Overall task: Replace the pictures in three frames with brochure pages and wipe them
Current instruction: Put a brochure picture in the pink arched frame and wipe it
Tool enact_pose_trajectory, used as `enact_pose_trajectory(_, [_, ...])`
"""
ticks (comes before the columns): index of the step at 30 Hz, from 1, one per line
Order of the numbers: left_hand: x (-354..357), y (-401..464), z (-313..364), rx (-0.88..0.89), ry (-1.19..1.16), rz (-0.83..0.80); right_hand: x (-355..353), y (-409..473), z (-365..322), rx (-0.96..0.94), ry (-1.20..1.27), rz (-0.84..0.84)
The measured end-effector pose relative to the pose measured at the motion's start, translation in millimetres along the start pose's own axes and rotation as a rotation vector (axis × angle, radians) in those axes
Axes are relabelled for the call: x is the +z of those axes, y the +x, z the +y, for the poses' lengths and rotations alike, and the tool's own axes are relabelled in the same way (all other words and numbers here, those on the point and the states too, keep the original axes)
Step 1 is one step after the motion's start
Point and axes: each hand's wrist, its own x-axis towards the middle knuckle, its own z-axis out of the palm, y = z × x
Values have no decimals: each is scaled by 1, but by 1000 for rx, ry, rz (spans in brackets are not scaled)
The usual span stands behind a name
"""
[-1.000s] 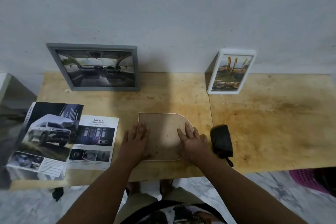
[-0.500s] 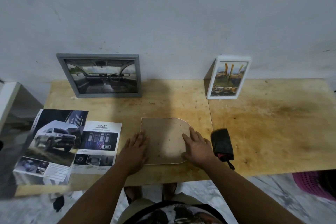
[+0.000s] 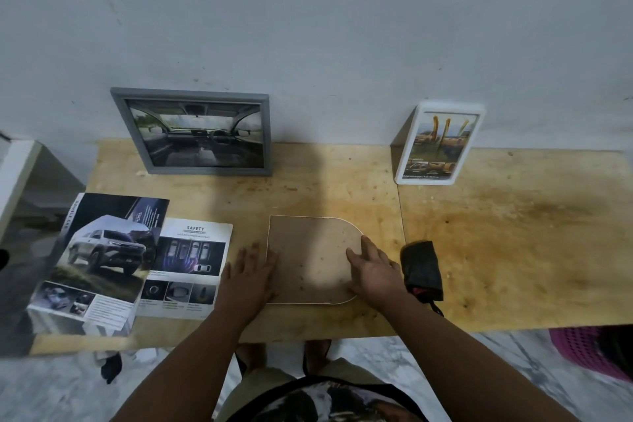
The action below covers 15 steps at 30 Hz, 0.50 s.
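A brochure [image 3: 97,260] with a car on its cover is seen at the far left of the wooden table [image 3: 513,250], partly overlapped onto a loose page [image 3: 186,267] headed "SAFETY". Behind these, well left of the face-down frame [image 3: 313,259], a grey frame [image 3: 195,132] with a car-interior picture is leaned against the wall. The face-down frame, brown-backed with one rounded end, is laid flat near the table's front edge. Its left edge is touched by the left hand [image 3: 248,276], whose fingers are held straight and slightly spread. Its rounded right end is covered by the right hand [image 3: 373,271], fingers extended and laid close together on the backing. Just right of the face-down frame a dark folded cloth [image 3: 422,269] is laid. Behind and to the right of it, a white frame [image 3: 440,144] is stood upright by the wall.
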Motion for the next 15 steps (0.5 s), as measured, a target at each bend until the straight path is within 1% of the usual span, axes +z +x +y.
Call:
enact_pose_trajectory(2, [-5, 1, -2, 17, 8, 18, -4, -2, 1, 14, 77, 8])
enact_pose_trajectory(4, [-7, 3, -3, 46, -39, 6, -9, -3, 4, 74, 307, 46])
enact_pose_trajectory(8, [-5, 1, 5, 55, -223, -20, -16, -3, 5, 222, 793, 145])
enact_pose_trajectory(11, [3, -4, 12, 57, -247, -41, -22, 1, 6, 319, 1095, 152])
enact_pose_trajectory(13, [6, -7, 14, 80, -205, -46, -26, 3, 7, 364, 1213, 159])
enact_pose_trajectory(15, [7, -9, 15, 105, -148, -45, -29, 3, 7, 396, 1247, 170])
